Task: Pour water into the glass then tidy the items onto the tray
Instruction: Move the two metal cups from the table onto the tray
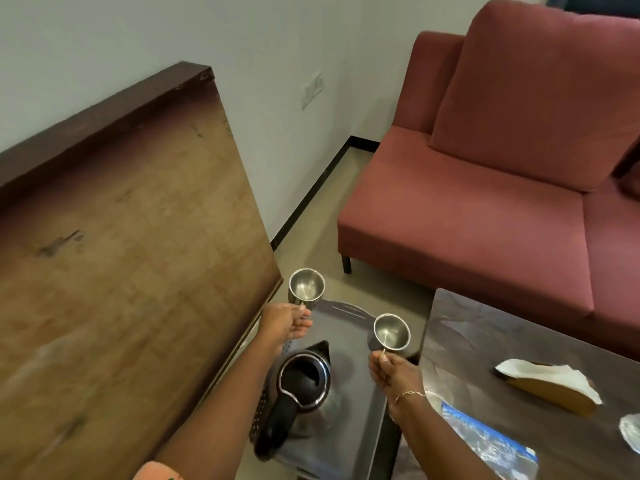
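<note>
Two steel glasses are held up above a steel tray (pixel 346 441). My left hand (pixel 285 323) grips the left glass (pixel 306 285) at its base, over the tray's far left corner. My right hand (pixel 393 370) holds the right glass (pixel 391 332) from below, near the tray's right edge. Both glasses look empty and tilt their mouths toward me. A steel kettle (pixel 304 389) with a black lid and handle stands on the tray between my forearms.
A tall wooden cabinet (pixel 121 254) fills the left side. A dark table (pixel 519 375) on the right carries a tissue box (pixel 550 384) and a blue-printed plastic packet (pixel 491 441). A red sofa (pixel 485 185) stands behind.
</note>
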### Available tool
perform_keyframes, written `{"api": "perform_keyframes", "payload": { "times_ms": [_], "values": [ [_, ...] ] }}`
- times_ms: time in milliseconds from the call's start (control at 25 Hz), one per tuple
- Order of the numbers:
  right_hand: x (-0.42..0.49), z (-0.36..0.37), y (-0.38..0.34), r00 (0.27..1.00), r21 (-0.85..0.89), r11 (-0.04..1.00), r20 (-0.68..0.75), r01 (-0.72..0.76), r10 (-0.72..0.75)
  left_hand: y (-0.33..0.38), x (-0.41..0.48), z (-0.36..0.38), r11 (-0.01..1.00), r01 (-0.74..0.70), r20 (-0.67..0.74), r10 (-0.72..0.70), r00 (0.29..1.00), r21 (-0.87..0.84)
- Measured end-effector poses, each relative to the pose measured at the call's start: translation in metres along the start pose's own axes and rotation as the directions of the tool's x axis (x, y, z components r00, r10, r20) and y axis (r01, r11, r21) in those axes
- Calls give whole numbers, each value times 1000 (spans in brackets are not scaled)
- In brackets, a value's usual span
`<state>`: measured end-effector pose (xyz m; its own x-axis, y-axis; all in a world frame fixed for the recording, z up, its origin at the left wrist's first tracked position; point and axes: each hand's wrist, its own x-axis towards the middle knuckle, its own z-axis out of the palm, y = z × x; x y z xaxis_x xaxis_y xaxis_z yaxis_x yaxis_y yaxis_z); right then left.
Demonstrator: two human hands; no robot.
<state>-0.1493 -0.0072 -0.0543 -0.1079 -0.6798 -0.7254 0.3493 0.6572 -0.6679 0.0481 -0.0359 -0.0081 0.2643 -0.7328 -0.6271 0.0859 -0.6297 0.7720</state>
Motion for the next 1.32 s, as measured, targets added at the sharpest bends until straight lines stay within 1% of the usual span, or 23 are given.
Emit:
{"api": "perform_keyframes", "payload": {
  "times_ms": [120,240,400,560,720,920,1040,1240,1320],
  "values": [
    [37,30,11,999,-8,999,-28,-33,33,-11,49,-16,997,25,28,-27,999,71],
    [75,51,31,996,-12,997,-52,-75,74,-35,93,-21,987,82,65,-91,994,138],
    [106,64,56,993,-46,993,-52,-104,102,-70,124,-17,977,149,108,-167,980,153],
    [130,71,76,989,-78,988,-64,-135,130,-94,141,-10,966,204,96,-220,971,157],
    [145,76,86,990,-143,980,-46,-141,136,-102,155,-3,958,209,104,-232,967,195],
    [160,74,91,989,-151,978,-61,-146,138,-112,168,8,949,246,75,-265,961,197],
    [166,72,96,985,-168,972,-74,-165,154,-116,172,12,937,265,62,-286,956,229],
    [172,68,102,982,-200,962,-51,-186,180,-116,175,16,902,304,44,-332,942,306],
    [173,66,105,979,-183,962,-62,-201,193,-115,175,16,887,319,35,-350,936,335]
  ]
}}
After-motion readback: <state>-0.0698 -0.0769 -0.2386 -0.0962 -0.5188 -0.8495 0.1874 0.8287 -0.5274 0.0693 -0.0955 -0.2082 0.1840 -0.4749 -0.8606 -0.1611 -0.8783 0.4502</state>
